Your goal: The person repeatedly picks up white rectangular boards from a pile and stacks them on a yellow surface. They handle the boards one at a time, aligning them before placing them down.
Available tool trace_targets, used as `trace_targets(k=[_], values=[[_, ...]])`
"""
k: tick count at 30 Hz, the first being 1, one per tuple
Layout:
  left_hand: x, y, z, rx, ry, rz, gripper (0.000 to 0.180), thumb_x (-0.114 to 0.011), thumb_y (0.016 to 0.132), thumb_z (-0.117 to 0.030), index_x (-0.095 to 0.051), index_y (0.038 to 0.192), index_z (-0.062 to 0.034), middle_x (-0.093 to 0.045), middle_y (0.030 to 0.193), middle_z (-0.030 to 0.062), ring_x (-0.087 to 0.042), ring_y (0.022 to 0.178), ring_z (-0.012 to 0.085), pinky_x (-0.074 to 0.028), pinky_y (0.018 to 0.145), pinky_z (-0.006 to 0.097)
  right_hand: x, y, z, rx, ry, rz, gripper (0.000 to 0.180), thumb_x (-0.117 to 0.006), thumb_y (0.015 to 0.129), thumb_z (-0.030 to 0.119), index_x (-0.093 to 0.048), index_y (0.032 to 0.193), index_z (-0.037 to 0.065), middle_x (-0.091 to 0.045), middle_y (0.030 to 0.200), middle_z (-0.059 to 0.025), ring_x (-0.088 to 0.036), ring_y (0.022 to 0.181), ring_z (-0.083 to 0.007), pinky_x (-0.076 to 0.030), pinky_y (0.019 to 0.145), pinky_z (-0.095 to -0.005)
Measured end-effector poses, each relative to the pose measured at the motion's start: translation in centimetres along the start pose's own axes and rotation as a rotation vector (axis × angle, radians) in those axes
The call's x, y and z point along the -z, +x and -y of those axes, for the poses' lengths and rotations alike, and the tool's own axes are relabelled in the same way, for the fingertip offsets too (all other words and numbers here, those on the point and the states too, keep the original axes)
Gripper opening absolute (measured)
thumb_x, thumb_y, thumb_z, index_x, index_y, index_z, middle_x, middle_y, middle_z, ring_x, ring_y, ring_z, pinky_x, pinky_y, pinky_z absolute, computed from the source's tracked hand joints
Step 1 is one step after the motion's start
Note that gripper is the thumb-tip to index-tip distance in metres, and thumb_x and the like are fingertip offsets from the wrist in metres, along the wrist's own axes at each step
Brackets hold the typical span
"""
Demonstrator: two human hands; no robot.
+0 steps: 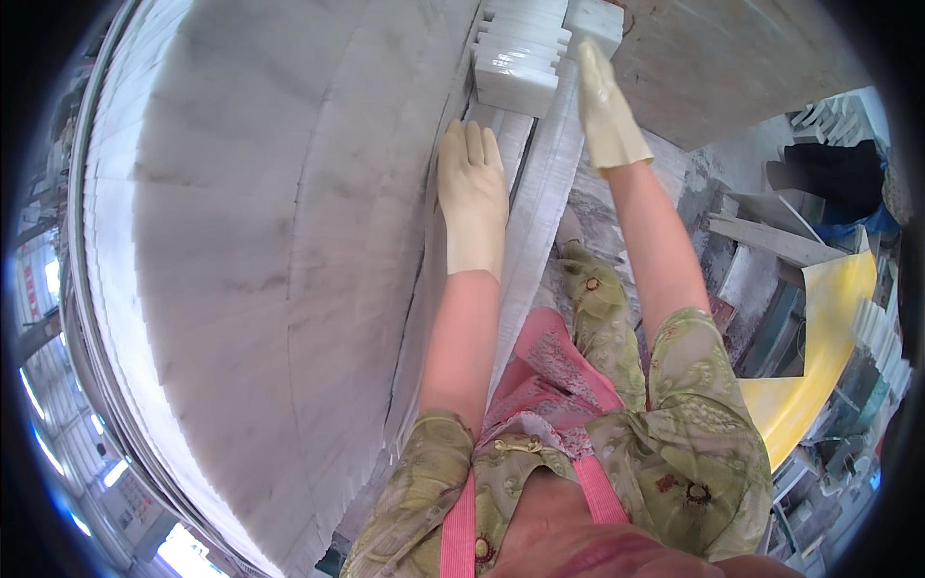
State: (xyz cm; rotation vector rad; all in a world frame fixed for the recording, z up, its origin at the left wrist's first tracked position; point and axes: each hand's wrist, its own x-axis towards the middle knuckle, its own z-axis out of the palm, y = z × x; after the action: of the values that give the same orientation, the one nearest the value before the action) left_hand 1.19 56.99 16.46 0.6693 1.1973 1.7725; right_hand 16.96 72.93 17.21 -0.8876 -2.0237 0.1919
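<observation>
My left hand (pixel 472 188), in a cream rubber glove, lies with its fingers stretched out over a long pale stone ledge. Just beyond its fingertips sits a row of white stone blocks (pixel 515 82), packed face to face. My right hand (pixel 607 111), gloved alike, reaches farther out with straight fingers. Its fingertips are beside a separate white block (pixel 594 21) at the top edge of the view; whether they touch it I cannot tell. Neither hand appears to hold anything.
Large grey-white stone slabs (pixel 241 212) stand stacked along my left. Another big slab (pixel 718 58) is at the far right. A yellow curved sheet (pixel 838 323), a wooden frame (pixel 771 241) and dark cloth (pixel 833 178) lie to the right. My foot rests on the stained floor (pixel 602 193).
</observation>
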Motion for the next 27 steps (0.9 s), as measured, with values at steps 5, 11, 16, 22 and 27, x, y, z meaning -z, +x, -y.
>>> trace_targets(k=[5,11,16,22,27], values=[[-2.0,-0.1,-1.8,0.203,-0.819,-0.328,0.050,-0.052,0.105,-0.014,-0.038,0.147,0.0102,-0.048,0.144,0.0125,-0.048,0.129,0.0216,-0.039,0.116,0.033,-2.1,-2.0,1.1,-0.481,0.469,0.092,0.055,-0.037,0.106,0.013,-0.025,0.156,-0.005,-0.044,0.151,-0.0307,-0.048,0.139,-0.0379,-0.038,0.116,-0.0415],[-2.7,-1.3,-4.4,0.178,-0.347,-0.213,0.052,-0.047,0.108,-0.020,-0.037,0.148,0.0122,-0.040,0.155,0.0184,-0.038,0.146,0.0245,-0.030,0.125,0.037,-1.3,-0.4,3.7,-0.542,0.192,0.137,0.058,-0.033,0.098,-0.007,-0.028,0.156,-0.004,-0.047,0.150,-0.0303,-0.048,0.139,-0.0399,-0.039,0.115,-0.0415],[-1.3,-1.9,-4.9,0.218,0.046,-0.033,0.047,-0.046,0.109,-0.024,-0.048,0.144,0.0070,-0.046,0.153,0.0154,-0.040,0.144,0.0204,-0.031,0.121,0.034,0.1,0.2,2.4,-0.660,0.478,0.257,0.070,-0.027,0.109,0.054,-0.026,0.162,0.008,-0.027,0.167,-0.0186,-0.025,0.155,-0.0296,-0.019,0.125,-0.0323],[0.8,-2.5,-3.6,0.278,0.426,-0.034,0.045,-0.053,0.105,-0.025,-0.055,0.141,0.0023,-0.053,0.148,0.0143,-0.047,0.139,0.0251,-0.035,0.116,0.036,0.0,-0.2,1.6,-0.824,0.773,0.162,0.072,-0.026,0.108,0.055,-0.029,0.160,0.005,-0.040,0.160,-0.0204,-0.033,0.151,-0.0325,-0.022,0.123,-0.0337],[3.9,-4.0,-0.9,-0.246,1.221,0.222,0.048,-0.058,0.097,-0.023,-0.057,0.136,0.0053,-0.056,0.142,0.0249,-0.049,0.135,0.0424,-0.036,0.116,0.048,-1.7,-1.4,6.3,-1.108,0.255,0.247,0.070,-0.018,0.109,0.055,-0.033,0.160,0.010,-0.050,0.152,-0.0225,-0.041,0.145,-0.0370,-0.027,0.120,-0.0362]])
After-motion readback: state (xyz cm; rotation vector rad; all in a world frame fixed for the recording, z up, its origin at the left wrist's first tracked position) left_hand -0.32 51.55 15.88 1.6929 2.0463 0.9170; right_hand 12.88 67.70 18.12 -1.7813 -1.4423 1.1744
